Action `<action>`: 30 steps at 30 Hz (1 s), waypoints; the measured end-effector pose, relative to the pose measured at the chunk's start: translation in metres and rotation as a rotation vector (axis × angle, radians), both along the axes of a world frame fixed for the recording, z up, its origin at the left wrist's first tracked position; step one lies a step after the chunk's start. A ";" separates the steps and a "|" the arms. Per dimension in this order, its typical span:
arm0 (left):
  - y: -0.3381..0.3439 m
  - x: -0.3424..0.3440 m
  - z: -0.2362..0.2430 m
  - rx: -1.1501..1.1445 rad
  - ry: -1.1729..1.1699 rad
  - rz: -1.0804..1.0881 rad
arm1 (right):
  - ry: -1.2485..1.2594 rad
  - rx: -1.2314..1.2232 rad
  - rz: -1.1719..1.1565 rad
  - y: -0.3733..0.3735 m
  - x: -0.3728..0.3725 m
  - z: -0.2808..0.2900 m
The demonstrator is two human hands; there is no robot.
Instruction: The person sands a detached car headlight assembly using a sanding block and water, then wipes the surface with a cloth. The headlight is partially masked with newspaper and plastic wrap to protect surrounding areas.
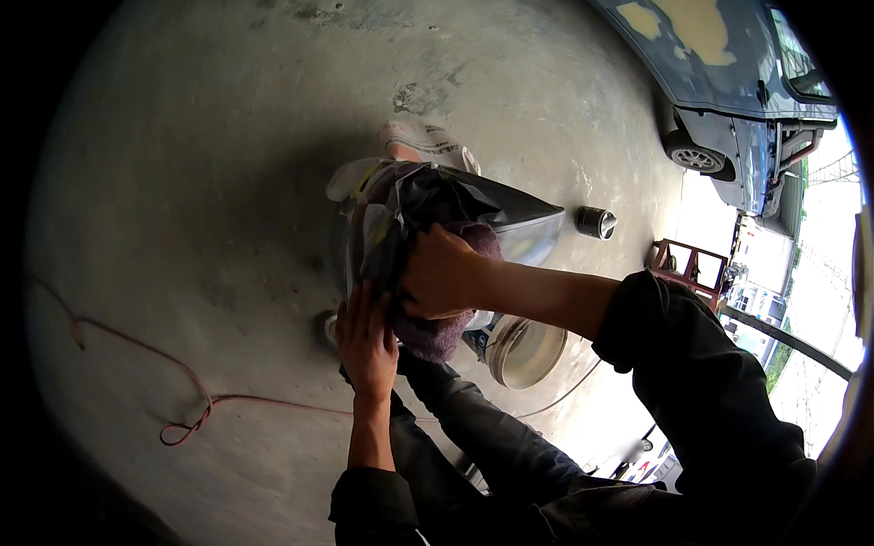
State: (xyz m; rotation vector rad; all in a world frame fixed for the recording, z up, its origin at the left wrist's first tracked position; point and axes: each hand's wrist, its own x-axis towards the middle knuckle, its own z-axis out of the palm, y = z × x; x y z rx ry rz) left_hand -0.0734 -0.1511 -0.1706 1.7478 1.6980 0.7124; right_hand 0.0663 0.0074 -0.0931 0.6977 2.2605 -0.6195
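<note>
A dark grey, glossy panel (530, 217) with a pointed right end lies in front of me, partly under crumpled black sheeting (428, 195) and pale plastic wrapping (350, 179). My right hand (443, 273) is closed on a purple cloth (431, 338) and presses it against the work; part of the cloth bulges out beyond the knuckles. Lower left of it, my left hand (367, 353) rests on the dark edge with its fingers stretched out. What supports the panel is mostly hidden.
A whitish bucket (530, 353) stands just right of my legs. Farther right are a metal tin (596, 223) and a red frame (689, 266). A thin red hose (196, 378) loops across the concrete floor at left. A blue-grey vehicle (728, 91) with beige patches occupies the upper right.
</note>
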 end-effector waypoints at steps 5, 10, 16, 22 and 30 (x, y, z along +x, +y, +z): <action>-0.004 0.000 -0.005 0.014 -0.001 -0.005 | 0.105 -0.041 0.062 -0.011 0.008 -0.004; -0.006 -0.004 -0.007 0.031 0.008 -0.045 | 0.376 0.009 0.173 -0.026 0.020 0.004; -0.002 -0.006 0.000 -0.024 0.043 -0.070 | 0.528 0.201 -0.036 -0.019 0.044 0.020; -0.003 -0.004 -0.005 0.085 0.059 -0.063 | 0.897 0.476 -0.163 -0.046 0.094 0.010; -0.003 -0.002 0.003 0.049 0.296 -0.251 | 0.749 0.634 -0.744 -0.091 0.208 -0.009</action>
